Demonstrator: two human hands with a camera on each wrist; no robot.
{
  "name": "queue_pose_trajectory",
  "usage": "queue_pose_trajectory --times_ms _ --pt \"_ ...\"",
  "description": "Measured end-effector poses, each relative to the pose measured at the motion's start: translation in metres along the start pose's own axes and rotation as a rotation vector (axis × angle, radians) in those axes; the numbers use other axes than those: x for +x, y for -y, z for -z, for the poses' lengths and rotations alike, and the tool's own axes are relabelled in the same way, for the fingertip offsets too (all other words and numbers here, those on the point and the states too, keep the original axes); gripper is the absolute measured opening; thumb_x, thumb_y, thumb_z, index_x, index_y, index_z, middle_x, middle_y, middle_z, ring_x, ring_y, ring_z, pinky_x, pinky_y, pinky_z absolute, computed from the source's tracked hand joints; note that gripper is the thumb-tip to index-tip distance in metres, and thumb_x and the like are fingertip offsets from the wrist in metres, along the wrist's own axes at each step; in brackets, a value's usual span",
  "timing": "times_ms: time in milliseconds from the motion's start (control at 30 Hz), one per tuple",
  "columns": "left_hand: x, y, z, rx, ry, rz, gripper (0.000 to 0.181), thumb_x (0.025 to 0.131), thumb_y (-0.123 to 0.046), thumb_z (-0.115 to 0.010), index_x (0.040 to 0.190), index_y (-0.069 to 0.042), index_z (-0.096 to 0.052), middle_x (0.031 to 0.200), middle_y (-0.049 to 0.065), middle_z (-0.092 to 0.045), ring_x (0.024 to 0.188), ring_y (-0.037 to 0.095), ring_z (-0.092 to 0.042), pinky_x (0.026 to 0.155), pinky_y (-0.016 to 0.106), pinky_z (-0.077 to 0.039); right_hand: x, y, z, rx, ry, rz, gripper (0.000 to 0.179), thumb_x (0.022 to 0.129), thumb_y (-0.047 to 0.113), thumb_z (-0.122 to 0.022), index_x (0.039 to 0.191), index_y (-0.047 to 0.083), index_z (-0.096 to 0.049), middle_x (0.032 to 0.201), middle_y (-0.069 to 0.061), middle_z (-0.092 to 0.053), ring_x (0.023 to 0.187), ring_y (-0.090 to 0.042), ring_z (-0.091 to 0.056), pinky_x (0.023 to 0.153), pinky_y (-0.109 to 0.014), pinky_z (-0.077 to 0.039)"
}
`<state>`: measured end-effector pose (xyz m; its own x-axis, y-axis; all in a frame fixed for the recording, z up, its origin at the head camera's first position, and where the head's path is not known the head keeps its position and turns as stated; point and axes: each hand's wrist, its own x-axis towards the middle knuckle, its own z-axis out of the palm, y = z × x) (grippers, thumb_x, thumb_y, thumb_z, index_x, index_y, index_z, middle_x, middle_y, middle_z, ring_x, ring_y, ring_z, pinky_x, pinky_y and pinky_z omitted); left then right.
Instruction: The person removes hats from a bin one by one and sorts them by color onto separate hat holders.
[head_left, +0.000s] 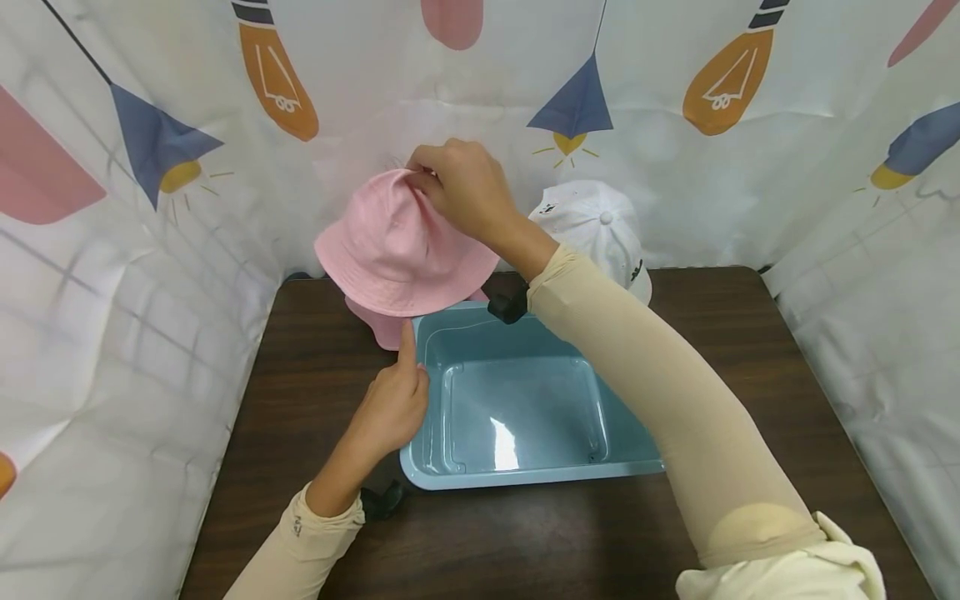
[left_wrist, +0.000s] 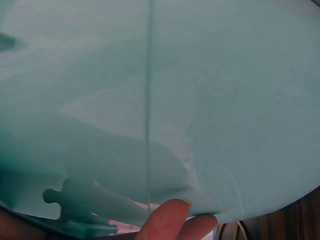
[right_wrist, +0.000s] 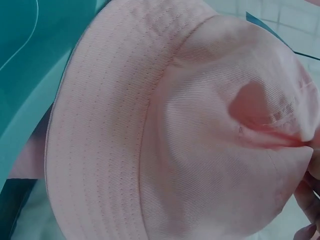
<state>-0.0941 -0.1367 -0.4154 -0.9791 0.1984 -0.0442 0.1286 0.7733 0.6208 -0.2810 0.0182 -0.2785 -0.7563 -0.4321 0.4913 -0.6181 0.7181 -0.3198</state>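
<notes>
A pink bucket hat is held by its crown at the back left, over the corner of a blue plastic basin. My right hand pinches the crown's fabric, which puckers at the fingertips; the right wrist view shows the stitched brim close up. Below that brim another pink fabric piece shows, mostly covered. My left hand holds the basin's left rim with its index finger stretched toward the back corner. Two fingertips appear against the basin's blue-green surface in the left wrist view.
A white baseball cap stands at the back right, partly behind my right arm. The basin sits on a dark wooden table. White printed curtains enclose the back and sides.
</notes>
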Motion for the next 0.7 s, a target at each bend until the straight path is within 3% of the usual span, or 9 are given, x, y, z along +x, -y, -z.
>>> queue_pose_trajectory --times_ms 233,333,400,467,567,700 --pt "0.001 -0.001 0.004 0.005 0.031 0.025 0.073 0.108 -0.017 -0.036 0.164 -0.015 0.011 0.074 0.012 -0.057 0.066 0.024 -0.059 0.066 0.047 -0.052 0.0 -0.004 -0.004 0.054 0.095 -0.033 0.02 0.103 0.033 -0.061 0.112 0.025 -0.077 0.097 0.008 -0.075 0.081 -0.01 -0.059 0.073 -0.026 -0.046" --pt "0.0 -0.001 0.01 -0.033 0.061 0.026 0.071 0.111 -0.029 -0.035 0.165 -0.018 0.009 0.106 0.024 -0.068 0.09 0.032 -0.07 0.079 0.054 -0.055 0.001 -0.007 -0.002 0.084 0.147 -0.038 0.028 0.104 0.033 -0.058 0.127 0.024 -0.072 0.107 0.005 -0.075 0.078 -0.009 -0.057 0.072 -0.024 -0.044" --pt "0.0 0.001 0.016 -0.068 0.071 0.026 0.068 0.111 -0.039 -0.033 0.166 -0.016 0.001 0.131 0.026 -0.063 0.112 0.035 -0.067 0.092 0.059 -0.052 0.002 -0.009 0.001 0.114 0.171 -0.051 0.035 0.104 0.033 -0.057 0.136 0.024 -0.066 0.115 0.004 -0.075 0.076 -0.008 -0.058 0.069 -0.023 -0.044" --pt "0.0 0.004 0.025 -0.098 0.057 0.032 0.066 0.111 -0.047 -0.03 0.164 -0.012 -0.017 0.141 0.023 -0.058 0.122 0.036 -0.063 0.098 0.06 -0.049 0.002 -0.013 0.004 0.153 0.186 -0.07 0.039 0.105 0.034 -0.056 0.142 0.024 -0.062 0.119 0.002 -0.075 0.074 -0.01 -0.059 0.067 -0.023 -0.045" --pt "0.003 0.01 0.04 -0.144 0.011 0.073 0.062 0.11 -0.052 -0.027 0.148 -0.006 -0.044 0.125 0.021 -0.066 0.113 0.036 -0.066 0.091 0.054 -0.055 0.0 -0.022 0.009 0.218 0.212 -0.12 0.042 0.105 0.038 -0.054 0.145 0.026 -0.058 0.124 0.002 -0.073 0.084 -0.013 -0.065 0.075 -0.024 -0.049" --pt "0.017 0.02 0.061 -0.304 -0.089 0.154 0.063 0.108 -0.056 -0.027 0.129 -0.002 -0.051 0.119 0.021 -0.068 0.104 0.037 -0.071 0.074 0.043 -0.062 -0.004 -0.035 0.012 0.301 0.28 -0.227 0.045 0.106 0.043 -0.051 0.148 0.028 -0.054 0.139 0.005 -0.065 0.117 -0.014 -0.065 0.097 -0.027 -0.051"
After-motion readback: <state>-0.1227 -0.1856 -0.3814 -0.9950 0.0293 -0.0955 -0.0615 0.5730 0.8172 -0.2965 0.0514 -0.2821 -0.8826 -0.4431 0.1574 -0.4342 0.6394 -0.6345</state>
